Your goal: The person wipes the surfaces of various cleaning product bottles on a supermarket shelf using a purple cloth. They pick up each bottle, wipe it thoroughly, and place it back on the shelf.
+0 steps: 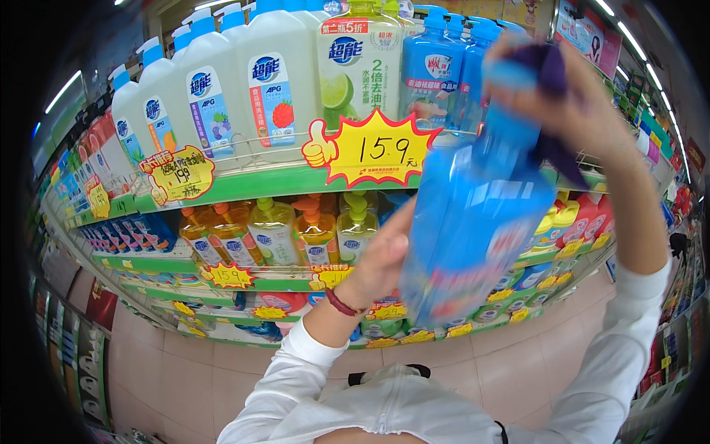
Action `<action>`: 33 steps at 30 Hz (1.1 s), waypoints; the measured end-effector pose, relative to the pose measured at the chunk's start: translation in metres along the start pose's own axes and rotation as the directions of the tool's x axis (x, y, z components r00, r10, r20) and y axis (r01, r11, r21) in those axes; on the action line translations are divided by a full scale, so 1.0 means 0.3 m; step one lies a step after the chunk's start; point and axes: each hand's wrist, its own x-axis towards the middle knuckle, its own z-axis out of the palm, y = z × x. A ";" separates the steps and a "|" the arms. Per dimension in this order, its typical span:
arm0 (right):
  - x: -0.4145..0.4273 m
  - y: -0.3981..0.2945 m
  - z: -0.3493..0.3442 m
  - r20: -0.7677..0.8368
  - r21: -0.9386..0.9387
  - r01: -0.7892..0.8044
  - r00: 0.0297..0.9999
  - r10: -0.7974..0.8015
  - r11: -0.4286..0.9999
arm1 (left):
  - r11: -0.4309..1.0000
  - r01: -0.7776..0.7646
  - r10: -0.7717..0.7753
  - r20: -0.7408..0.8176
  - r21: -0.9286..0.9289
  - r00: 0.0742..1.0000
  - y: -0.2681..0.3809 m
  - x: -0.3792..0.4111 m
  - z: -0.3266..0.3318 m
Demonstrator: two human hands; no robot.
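Observation:
A large blue dish-soap bottle (471,222), blurred by motion, is tilted in front of the shelves. My right hand (577,105) grips it around the pump top, with a dark purple cloth (541,66) bunched in the same hand and one end trailing down. My left hand (383,255) supports the bottle's left side; its fingers pass behind the bottle and are partly hidden. On the upper shelf, similar blue bottles (430,72) stand just behind, beside a green-labelled bottle (358,66).
White pump bottles (277,83) line the upper green-edged shelf (266,183) to the left. A starburst price card (380,149) juts from its wire rail. Orange and green pump bottles (316,233) fill the shelf below. Pale floor tiles (183,366) show beneath; another shelf (72,355) is at lower left.

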 end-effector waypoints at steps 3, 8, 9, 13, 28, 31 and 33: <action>0.155 -0.031 -0.124 -0.047 0.068 -0.120 0.991 0.124 0.990 | 0.992 -0.077 0.087 -0.099 0.103 0.991 0.022 -0.039 -0.024; 0.333 0.097 -0.245 -0.122 0.046 -0.113 0.986 0.118 0.993 | 0.999 0.028 -0.020 -0.179 0.041 0.984 -0.054 -0.176 -0.109; 0.371 0.118 -0.246 -0.127 0.059 -0.152 0.979 0.159 0.987 | 0.999 0.038 -0.030 -0.220 0.034 0.975 -0.060 -0.211 -0.121; 0.443 0.170 -0.233 -0.231 -0.111 -0.231 0.952 0.200 0.967 | 0.998 0.066 -0.057 -0.298 0.021 0.953 -0.067 -0.309 -0.133; 0.472 0.358 -0.023 0.178 -0.175 -0.193 0.958 0.224 0.965 | 0.999 0.043 -0.051 -0.342 -0.030 0.938 -0.070 -0.428 -0.160; 0.466 0.358 -0.010 0.174 -0.188 -0.171 0.963 0.204 0.967 | 0.997 0.061 -0.070 -0.338 -0.038 0.938 -0.079 -0.427 -0.164; 0.470 0.350 -0.020 0.189 -0.317 -0.181 0.950 0.249 0.931 | 0.997 0.061 -0.075 -0.341 -0.051 0.937 -0.081 -0.421 -0.165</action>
